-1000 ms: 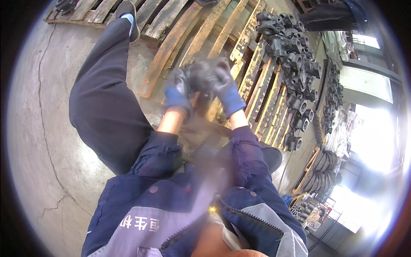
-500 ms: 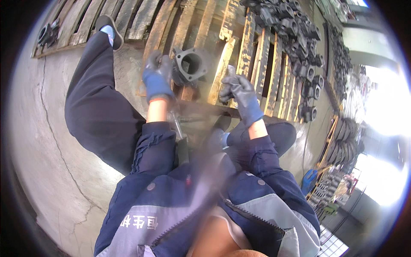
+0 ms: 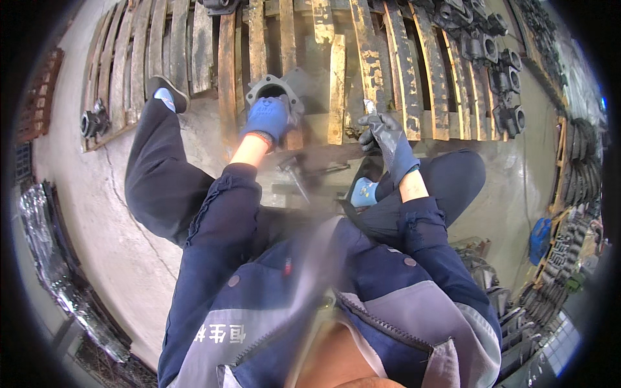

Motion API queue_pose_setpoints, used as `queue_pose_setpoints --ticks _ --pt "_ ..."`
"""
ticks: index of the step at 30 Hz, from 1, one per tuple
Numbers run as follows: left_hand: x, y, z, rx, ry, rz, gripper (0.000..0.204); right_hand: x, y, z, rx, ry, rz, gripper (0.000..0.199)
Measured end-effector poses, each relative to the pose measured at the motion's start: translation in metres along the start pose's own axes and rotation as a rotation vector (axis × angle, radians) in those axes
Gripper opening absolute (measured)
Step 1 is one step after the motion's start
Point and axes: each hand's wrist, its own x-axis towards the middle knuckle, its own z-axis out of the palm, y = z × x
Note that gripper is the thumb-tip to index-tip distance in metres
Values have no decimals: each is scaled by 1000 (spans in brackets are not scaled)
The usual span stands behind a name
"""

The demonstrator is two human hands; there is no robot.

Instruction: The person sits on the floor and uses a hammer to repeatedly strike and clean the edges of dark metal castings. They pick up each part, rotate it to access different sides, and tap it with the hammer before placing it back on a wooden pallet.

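A grey metal casting (image 3: 294, 87) with a round bore and a flange with bolt holes stands on the wooden pallet, in front of me and left of centre. My left hand (image 3: 266, 119), in a blue and dark glove, is closed on the near rim of this casting; its fingertips are hidden in the bore. To the right, my right hand (image 3: 387, 139), in a dark-coated glove, is held over the pallet's near edge. Its fingers are pinched together, and a small pale tip (image 3: 369, 104) sticks out past them; what it belongs to I cannot make out.
The slatted pallet (image 3: 337, 84) stretches across the far side. More dark castings (image 3: 508, 71) are crowded at its right end, and one casting (image 3: 95, 121) sits at its left corner. Between my legs a hammer-like tool (image 3: 294, 178) lies on the floor. Stacked parts (image 3: 576, 161) stand far right.
My left hand has moved from the casting's left side onto its near rim, fingers into the bore. My right hand stays pinched near the pallet edge. The view has turned somewhat.
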Motion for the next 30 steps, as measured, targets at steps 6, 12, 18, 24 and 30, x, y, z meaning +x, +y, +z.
queue_pose_setpoints --ticks 6,12,18,24,30 --pt "-4 6 -23 -102 70 -93 49 -4 -9 12 43 -61 -3 25" --pt "-33 -13 -12 -1177 237 -493 50 -4 -15 21 -38 30 90 35" --pt "-58 -14 66 -1754 296 -631 55 6 -8 28 -96 -15 188 23" --pt "-55 -29 62 -1836 332 -588 51 10 3 29 -170 -169 173 32" --pt "-64 -30 66 -1880 324 -576 42 13 3 29 -167 -222 191 30"
